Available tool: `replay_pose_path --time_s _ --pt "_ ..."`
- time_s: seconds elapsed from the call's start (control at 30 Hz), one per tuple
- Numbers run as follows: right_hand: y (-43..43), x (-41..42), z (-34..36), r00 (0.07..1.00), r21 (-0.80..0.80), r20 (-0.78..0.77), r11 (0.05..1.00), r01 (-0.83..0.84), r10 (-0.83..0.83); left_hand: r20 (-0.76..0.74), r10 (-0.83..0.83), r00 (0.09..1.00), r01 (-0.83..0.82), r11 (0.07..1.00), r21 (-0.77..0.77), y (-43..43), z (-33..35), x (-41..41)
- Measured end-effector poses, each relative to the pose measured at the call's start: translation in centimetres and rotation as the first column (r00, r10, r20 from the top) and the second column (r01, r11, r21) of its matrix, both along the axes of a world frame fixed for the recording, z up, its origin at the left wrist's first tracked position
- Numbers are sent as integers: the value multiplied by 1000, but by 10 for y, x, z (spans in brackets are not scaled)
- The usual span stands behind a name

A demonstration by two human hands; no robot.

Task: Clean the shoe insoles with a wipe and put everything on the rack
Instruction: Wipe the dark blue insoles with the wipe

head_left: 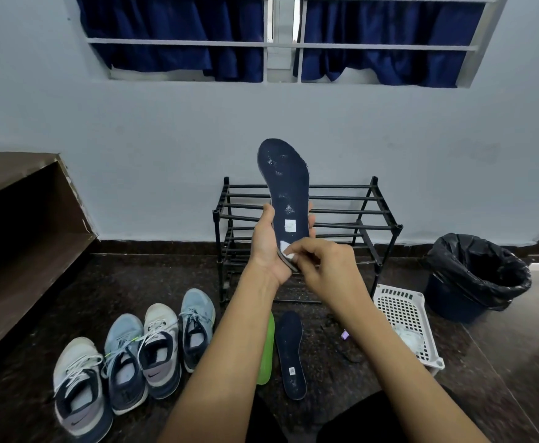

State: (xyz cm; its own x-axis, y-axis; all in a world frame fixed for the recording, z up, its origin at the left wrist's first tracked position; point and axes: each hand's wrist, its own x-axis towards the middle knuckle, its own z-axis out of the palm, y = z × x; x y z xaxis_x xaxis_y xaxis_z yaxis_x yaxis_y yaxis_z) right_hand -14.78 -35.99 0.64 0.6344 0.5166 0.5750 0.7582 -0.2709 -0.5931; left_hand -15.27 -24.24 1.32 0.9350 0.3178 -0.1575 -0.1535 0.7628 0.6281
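Rack (pixel 374 199) behind; insole (pixel 285 174) upright in left hand (pixel 265 249), wipe (pixel 286 250) in right hand (pixel 328 266).

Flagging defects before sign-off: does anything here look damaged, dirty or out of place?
The dark navy foam insole held up by the left hand has whitish flecks near its toe and a frayed right edge. A small purple object lies loose beside the white perforated plastic basket.

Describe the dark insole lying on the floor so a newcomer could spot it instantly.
Find the black shoe rack against the wall. On the floor before it lies the dark insole, between a green insole and a white basket; unlike the held insole, it lies untouched.
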Motion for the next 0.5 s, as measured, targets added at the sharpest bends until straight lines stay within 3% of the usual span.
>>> replay_pose_path --time_s 0.1,0.3,0.5 --pt "-1 1 0 999 -26 -49 999 -20 19 37 -20 999 20 1000 -10 7 2 0" --pt "9 -4 -2 995 169 -95 986 5 12 10 8 1000 -8 999 52 -1 2 -1" --pt "2 3 2 992 26 -110 998 -54 56 46 -28 999 28 1000 0 4 7 -2"
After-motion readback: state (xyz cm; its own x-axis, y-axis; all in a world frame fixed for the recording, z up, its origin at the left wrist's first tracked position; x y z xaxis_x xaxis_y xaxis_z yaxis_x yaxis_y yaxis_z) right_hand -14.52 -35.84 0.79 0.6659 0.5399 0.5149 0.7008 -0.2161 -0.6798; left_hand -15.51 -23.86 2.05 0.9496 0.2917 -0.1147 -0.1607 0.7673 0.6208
